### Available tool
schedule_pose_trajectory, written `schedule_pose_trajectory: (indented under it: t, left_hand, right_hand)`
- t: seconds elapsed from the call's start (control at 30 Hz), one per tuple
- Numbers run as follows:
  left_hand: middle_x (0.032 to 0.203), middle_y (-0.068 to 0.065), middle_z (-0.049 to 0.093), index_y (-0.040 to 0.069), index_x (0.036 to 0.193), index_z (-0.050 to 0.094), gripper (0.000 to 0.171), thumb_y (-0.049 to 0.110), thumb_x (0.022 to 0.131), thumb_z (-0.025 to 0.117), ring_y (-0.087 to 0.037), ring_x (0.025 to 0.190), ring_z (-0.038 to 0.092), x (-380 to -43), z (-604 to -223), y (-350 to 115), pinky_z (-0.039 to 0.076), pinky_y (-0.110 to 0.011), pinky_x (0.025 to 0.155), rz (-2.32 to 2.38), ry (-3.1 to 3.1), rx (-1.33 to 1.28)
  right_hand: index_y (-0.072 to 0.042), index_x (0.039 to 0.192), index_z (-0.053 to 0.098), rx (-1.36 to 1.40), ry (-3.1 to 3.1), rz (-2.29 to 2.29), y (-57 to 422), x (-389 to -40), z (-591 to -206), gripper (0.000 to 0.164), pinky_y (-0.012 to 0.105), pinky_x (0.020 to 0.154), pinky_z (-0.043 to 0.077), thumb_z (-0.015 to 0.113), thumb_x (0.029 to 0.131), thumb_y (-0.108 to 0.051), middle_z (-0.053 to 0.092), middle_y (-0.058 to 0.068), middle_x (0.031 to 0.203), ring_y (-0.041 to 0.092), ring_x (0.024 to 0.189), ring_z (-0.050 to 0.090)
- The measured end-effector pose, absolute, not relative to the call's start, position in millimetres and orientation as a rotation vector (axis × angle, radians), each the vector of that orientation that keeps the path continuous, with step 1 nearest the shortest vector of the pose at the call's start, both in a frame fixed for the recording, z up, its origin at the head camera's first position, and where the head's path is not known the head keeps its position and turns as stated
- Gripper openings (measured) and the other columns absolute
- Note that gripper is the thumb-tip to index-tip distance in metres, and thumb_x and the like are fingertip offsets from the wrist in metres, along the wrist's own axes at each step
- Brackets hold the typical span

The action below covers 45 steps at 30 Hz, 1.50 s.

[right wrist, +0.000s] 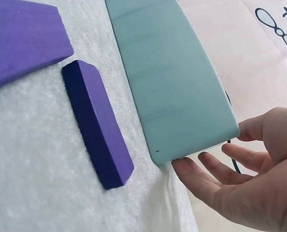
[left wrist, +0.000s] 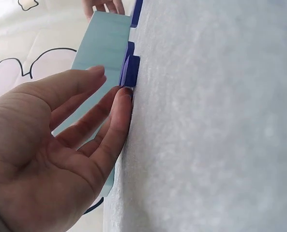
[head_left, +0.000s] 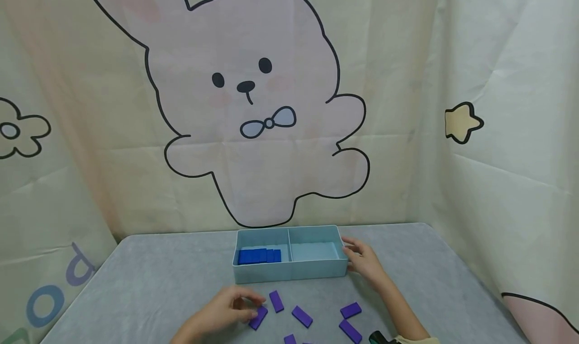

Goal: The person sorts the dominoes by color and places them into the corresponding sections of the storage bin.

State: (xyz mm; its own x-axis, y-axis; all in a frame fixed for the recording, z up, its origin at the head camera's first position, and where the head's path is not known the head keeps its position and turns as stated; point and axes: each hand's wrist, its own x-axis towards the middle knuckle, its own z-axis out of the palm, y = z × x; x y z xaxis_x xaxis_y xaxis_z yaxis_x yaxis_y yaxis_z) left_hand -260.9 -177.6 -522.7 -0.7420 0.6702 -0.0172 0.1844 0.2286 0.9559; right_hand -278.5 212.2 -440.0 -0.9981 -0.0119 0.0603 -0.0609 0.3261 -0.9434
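A pale teal two-compartment box [head_left: 291, 271] stands on the table, several blue blocks [head_left: 253, 256] lying side by side in its left compartment. My left hand [head_left: 226, 309] is low over the table in front of it. Its fingertips touch the near side of a purple rectangular block [head_left: 259, 318], seen edge-on in the left wrist view [left wrist: 130, 71], while the thumb stays apart from it. At the box's right end rests my right hand [head_left: 364, 263]. In the right wrist view its fingertips [right wrist: 184, 166] lie against the end wall, loosely bent.
More purple blocks lie scattered before the box, among them one [head_left: 276, 301] near the left hand and two [head_left: 350, 310] towards the right arm. A dark object [head_left: 377, 338] shows by the right sleeve. Printed curtains [head_left: 389, 183] hang behind the grey-covered table [head_left: 172, 263].
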Motion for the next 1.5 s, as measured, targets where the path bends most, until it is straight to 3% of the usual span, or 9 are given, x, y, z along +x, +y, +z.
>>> schedule_pose_trajectory:
  t: [0.2,0.43,0.87,1.23,1.5]
  left_hand:
    - [0.122,-0.016,0.072,-0.007,0.131,0.069,0.036,-0.002,0.095,0.073,-0.009,0.081,0.065,-226.2,-470.4,-167.7,0.056,-0.018,0.075,1.51,2.052,0.775]
    - [0.119,-0.011,0.067,-0.004,0.129,0.07,0.04,-0.006,0.09,0.077,-0.014,0.083,0.061,-220.9,-467.4,-165.8,0.053,-0.017,0.071,1.508,2.054,0.703]
    - [0.111,-0.001,0.065,0.001,0.124,0.074,0.037,0.0,0.088,0.083,-0.012,0.081,0.062,-227.0,-473.9,-164.7,0.053,-0.018,0.069,1.43,2.125,0.724]
    - [0.112,0.0,0.068,0.02,0.117,0.079,0.039,0.025,0.081,0.093,-0.011,0.079,0.066,-256.3,-525.7,-175.8,0.056,-0.02,0.067,1.472,2.1,0.741]
    - [0.107,0.003,0.065,0.004,0.121,0.074,0.038,0.01,0.086,0.087,-0.007,0.078,0.063,-233.7,-484.9,-168.5,0.054,-0.019,0.067,1.432,2.12,0.779]
  right_hand:
    - [0.014,0.148,0.047,0.074,-2.522,1.849,211.9,-277.6,-438.8,0.043,0.058,0.091,0.061,0.049,0.11,-0.003,0.051,0.043,0.141,0.057,0.127,0.058]
    - [0.016,0.146,0.05,0.091,-2.515,1.794,212.0,-275.9,-439.3,0.041,0.054,0.087,0.063,0.051,0.109,-0.001,0.055,0.042,0.137,0.055,0.124,0.061]
    - [0.019,0.138,0.056,0.128,-2.522,1.616,209.0,-274.0,-438.6,0.036,0.046,0.075,0.066,0.054,0.106,0.002,0.064,0.039,0.128,0.05,0.113,0.069]
    - [0.019,0.131,0.062,0.131,-2.505,1.489,206.1,-274.5,-440.0,0.032,0.037,0.065,0.066,0.057,0.102,0.006,0.068,0.037,0.123,0.045,0.1,0.075]
    - [0.018,0.129,0.064,0.127,-2.504,1.484,204.5,-270.8,-436.3,0.031,0.041,0.066,0.066,0.057,0.101,0.006,0.068,0.037,0.122,0.045,0.098,0.075]
